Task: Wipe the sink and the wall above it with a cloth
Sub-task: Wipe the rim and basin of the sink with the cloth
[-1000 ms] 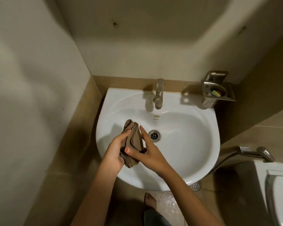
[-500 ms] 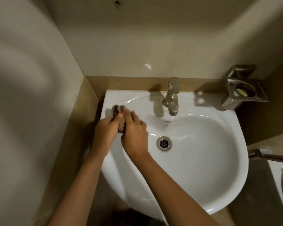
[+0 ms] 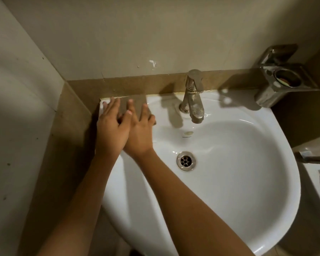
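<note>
A white sink [image 3: 266,209] fills the middle of the view, below a beige wall [image 3: 137,34]. A brown cloth [image 3: 137,102] lies spread flat on the sink's back left rim, against the brown tile strip [image 3: 118,85]. My left hand [image 3: 110,132] and my right hand [image 3: 139,135] lie side by side on the cloth, palms down and fingers spread, pressing it onto the rim. Most of the cloth is hidden under the hands. A small white smear [image 3: 153,63] marks the wall above the cloth.
A metal tap [image 3: 193,97] stands at the back of the sink, right of my hands. The drain [image 3: 186,160] sits in the basin. A metal holder [image 3: 284,84] juts from the right wall. A side wall [image 3: 17,108] runs close on the left.
The bunched cloth went from over the basin to the back left rim and now lies spread flat under both palms. The view has moved closer to the sink.
</note>
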Available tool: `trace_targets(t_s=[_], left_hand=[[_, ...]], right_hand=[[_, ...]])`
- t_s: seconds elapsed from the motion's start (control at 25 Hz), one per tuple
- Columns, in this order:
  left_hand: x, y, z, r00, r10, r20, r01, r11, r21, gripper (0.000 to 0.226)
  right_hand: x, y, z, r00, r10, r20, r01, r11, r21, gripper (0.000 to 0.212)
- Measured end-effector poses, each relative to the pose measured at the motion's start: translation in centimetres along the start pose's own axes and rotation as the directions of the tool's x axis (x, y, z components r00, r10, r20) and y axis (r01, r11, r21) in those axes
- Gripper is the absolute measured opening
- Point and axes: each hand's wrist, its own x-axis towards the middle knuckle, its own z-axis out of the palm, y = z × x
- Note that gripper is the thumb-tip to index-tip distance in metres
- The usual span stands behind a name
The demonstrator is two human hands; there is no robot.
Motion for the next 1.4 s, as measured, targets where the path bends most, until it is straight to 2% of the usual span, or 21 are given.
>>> trace_targets(t_s=[0.12,0.24,0.28,0.36,0.44,0.48,0.56,0.64,0.84,1.08,1.28,1.4], left_hand=[[-0.7,-1.7,-0.2,0.998,-0.009,-0.065,0.008,1.0,-0.005,0.046],[-1.3,-1.4,-0.8,0.991,0.042,-0.124,-0.064,0.983,-0.174,0.037],[-1.2,-0.8,-0.9,0.99,0.079,-0.12,-0.103,0.971,-0.213,0.036],[-0.3,0.1,-0.7,0.984,0.163,-0.073,-0.174,0.967,-0.188,0.037],[1.1,0.6,-0.2,0.986,0.163,-0.042,-0.167,0.98,-0.109,0.039],[1.6,0.3,0.1,0.989,0.141,-0.036,-0.144,0.987,-0.071,0.04],[2.2,-0.7,0.2,0.989,0.131,-0.062,-0.132,0.991,-0.014,0.04],[2.3,-2.2,0.1,0.981,0.154,-0.118,-0.156,0.988,-0.008,0.038],[2.0,-4.2,-0.6,0.972,0.131,-0.194,-0.134,0.991,-0.004,0.039],[0.6,-5.7,-1.4,0.982,0.024,-0.188,-0.034,0.998,-0.049,0.048],[-1.5,-5.8,-1.9,0.981,-0.121,-0.152,0.105,0.989,-0.107,0.045],[-3.7,-6.2,-1.9,0.971,-0.183,-0.155,0.168,0.98,-0.104,0.052]], right_hand=[[-0.9,-1.6,0.3,0.989,-0.083,0.12,0.066,0.987,0.145,0.064],[-0.4,-0.1,-1.6,0.964,-0.244,0.102,0.222,0.956,0.19,0.052],[0.0,1.0,-2.2,0.973,-0.229,0.033,0.221,0.961,0.169,0.049],[0.5,3.4,-3.4,0.994,-0.05,-0.096,0.054,0.998,0.033,0.049],[0.8,5.1,-3.4,0.991,0.132,0.002,-0.131,0.99,-0.052,0.057],[0.9,5.5,-2.8,0.982,0.18,0.056,-0.176,0.982,-0.071,0.064],[1.1,5.4,-1.7,0.979,0.198,0.039,-0.195,0.979,-0.063,0.066],[1.2,4.8,-1.2,0.983,0.182,-0.037,-0.184,0.982,-0.041,0.058],[1.6,2.6,-0.4,0.999,0.053,0.002,-0.052,0.997,-0.052,0.05],[1.7,-1.0,0.6,0.973,-0.215,0.078,0.213,0.976,0.041,0.045],[-0.2,-1.9,1.4,0.915,-0.393,-0.092,0.403,0.878,0.259,0.045],[-1.4,-1.8,1.2,0.867,-0.48,-0.135,0.491,0.776,0.396,0.02]])
